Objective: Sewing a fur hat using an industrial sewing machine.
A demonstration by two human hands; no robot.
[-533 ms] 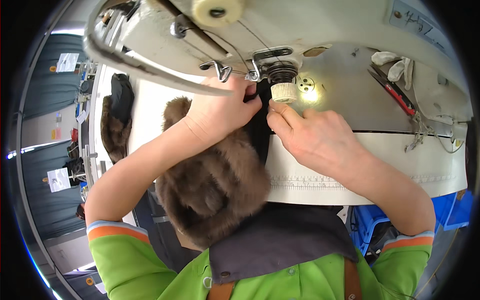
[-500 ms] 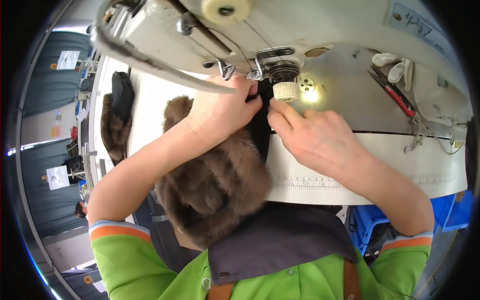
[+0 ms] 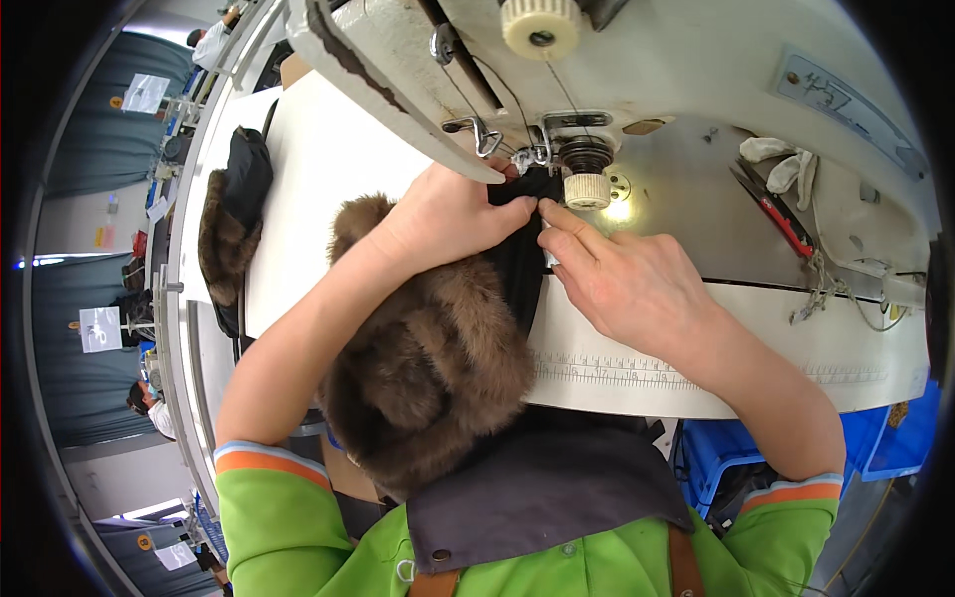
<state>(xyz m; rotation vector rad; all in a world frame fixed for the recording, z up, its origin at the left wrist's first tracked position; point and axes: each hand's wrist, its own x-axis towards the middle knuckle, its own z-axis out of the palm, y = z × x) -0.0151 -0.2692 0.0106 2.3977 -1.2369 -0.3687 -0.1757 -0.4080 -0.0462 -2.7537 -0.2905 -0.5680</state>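
Note:
A sewing machine (image 3: 686, 60) stands over the work, its head hiding the needle area. My left hand (image 3: 448, 219) is closed on black fabric (image 3: 522, 259) just left of the machine's tension dial (image 3: 586, 189); some fingertips are hidden under the machine head. My right hand (image 3: 637, 284) is closed at the right edge of the same fabric, index fingertip close to the left thumb. A small white bit shows beneath its fingers. Brown fur (image 3: 428, 368), bunched up with the black fabric, hangs over the table's front edge below my left forearm.
Red-handled snips (image 3: 786, 221) and a white cloth scrap (image 3: 791, 159) lie right of the machine bed. Thread tangles (image 3: 821, 289) hang nearby. A ruler strip (image 3: 637, 372) runs along the front edge. Another fur-and-black piece (image 3: 239, 219) lies left; blue crates (image 3: 721, 458) stand below right.
The view has shifted, so the machine sits a little further right and lower. Both hands keep their hold on the fabric, with the fingertips slightly closer together. The fur stays bunched.

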